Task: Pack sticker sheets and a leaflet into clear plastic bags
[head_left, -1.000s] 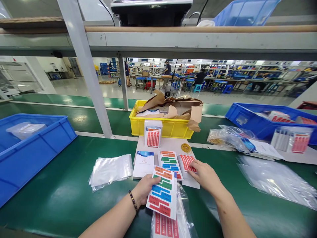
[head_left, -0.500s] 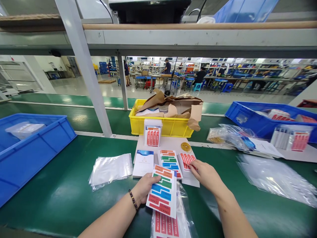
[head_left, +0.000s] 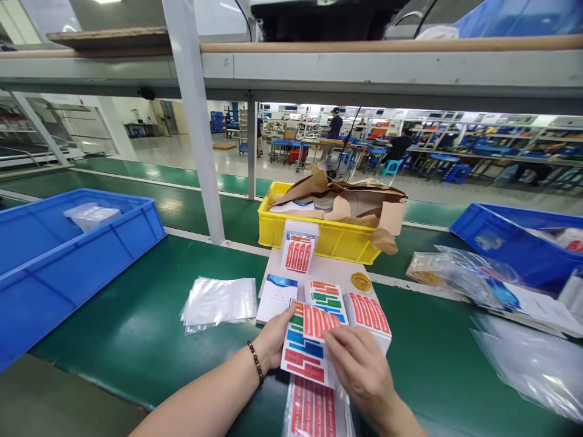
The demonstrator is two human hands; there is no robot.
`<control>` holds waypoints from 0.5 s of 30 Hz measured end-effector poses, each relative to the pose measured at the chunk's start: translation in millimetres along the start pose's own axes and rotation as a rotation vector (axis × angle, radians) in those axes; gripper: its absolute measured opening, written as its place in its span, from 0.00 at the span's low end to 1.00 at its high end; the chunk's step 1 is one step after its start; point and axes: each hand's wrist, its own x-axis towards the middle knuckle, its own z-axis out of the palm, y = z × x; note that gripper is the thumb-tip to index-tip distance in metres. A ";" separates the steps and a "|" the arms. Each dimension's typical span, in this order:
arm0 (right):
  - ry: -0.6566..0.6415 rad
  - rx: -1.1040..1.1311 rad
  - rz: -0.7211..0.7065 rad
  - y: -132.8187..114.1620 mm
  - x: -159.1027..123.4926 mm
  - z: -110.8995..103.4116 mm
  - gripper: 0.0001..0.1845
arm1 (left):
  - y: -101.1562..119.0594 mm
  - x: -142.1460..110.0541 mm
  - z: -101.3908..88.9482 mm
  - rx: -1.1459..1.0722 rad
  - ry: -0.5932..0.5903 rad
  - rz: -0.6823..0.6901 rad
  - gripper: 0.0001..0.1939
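Note:
My left hand [head_left: 272, 340] grips a sticker sheet with orange, green, blue and red shapes [head_left: 304, 352] by its left edge. Pinched in my right hand [head_left: 364, 370] is a small red-striped label sheet [head_left: 319, 321], which overlaps the upper part of the coloured sheet. Behind them stand a stack of red label sheets [head_left: 368, 312], a stack of coloured sticker sheets [head_left: 328, 294] and a stack of white booklets with blue tops [head_left: 277, 297]. Below my hands lies a clear bag with red labels [head_left: 314, 406].
Clear plastic bags [head_left: 221, 302] lie to the left, more bags [head_left: 528, 358] to the right. A yellow bin [head_left: 314, 237] with brown paper stands behind, a packed bag [head_left: 299, 249] leaning on it. Blue bins [head_left: 82, 255] flank both sides. A shelf beam [head_left: 364, 70] crosses overhead.
My right hand has lifted a red label sheet off its stack and brought it left over the coloured sheet in my left hand. The view has turned slightly left.

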 end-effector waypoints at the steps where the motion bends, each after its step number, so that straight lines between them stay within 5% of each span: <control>1: -0.056 0.033 -0.048 -8.9 2.6 3.1 0.18 | 0.3 0.1 0.7 -0.028 -0.018 0.000 0.27; 10: -0.274 0.139 -0.159 -22.7 5.6 14.1 0.13 | -1.7 -7.5 3.7 0.184 -0.039 0.160 0.18; 15: -0.293 0.210 -0.138 -24.4 6.5 11.2 0.11 | -2.5 -9.6 6.4 0.219 -0.020 0.180 0.18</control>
